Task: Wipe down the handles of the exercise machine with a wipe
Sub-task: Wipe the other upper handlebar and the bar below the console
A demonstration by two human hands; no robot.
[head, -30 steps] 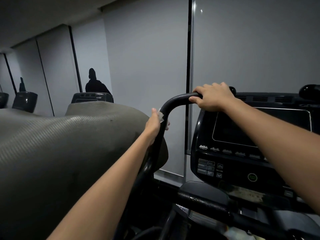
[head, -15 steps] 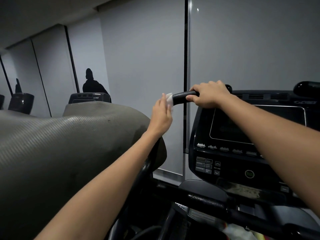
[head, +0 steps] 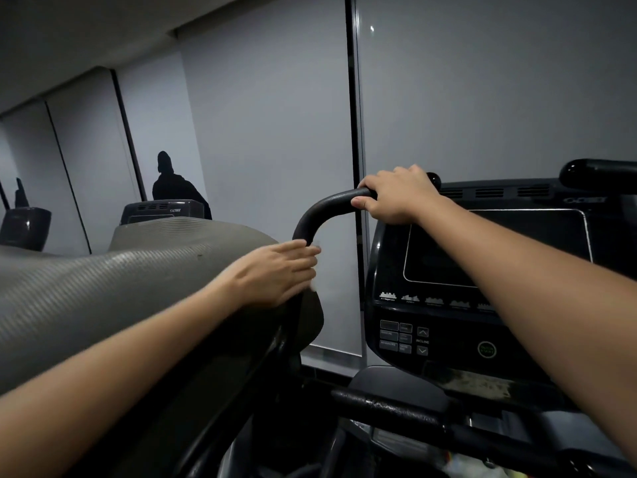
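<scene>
We see the right hand (head: 396, 196) clenched around the top of the curved black handle (head: 320, 212). The left hand (head: 275, 270) wraps the handle lower down on its bend, grip closed on a white wipe (head: 314, 287), only a sliver showing under the fingers. Console (head: 482, 288) sits just right of the handle. Grey ribbed mat (head: 103, 288) lies left, under the left forearm.
</scene>
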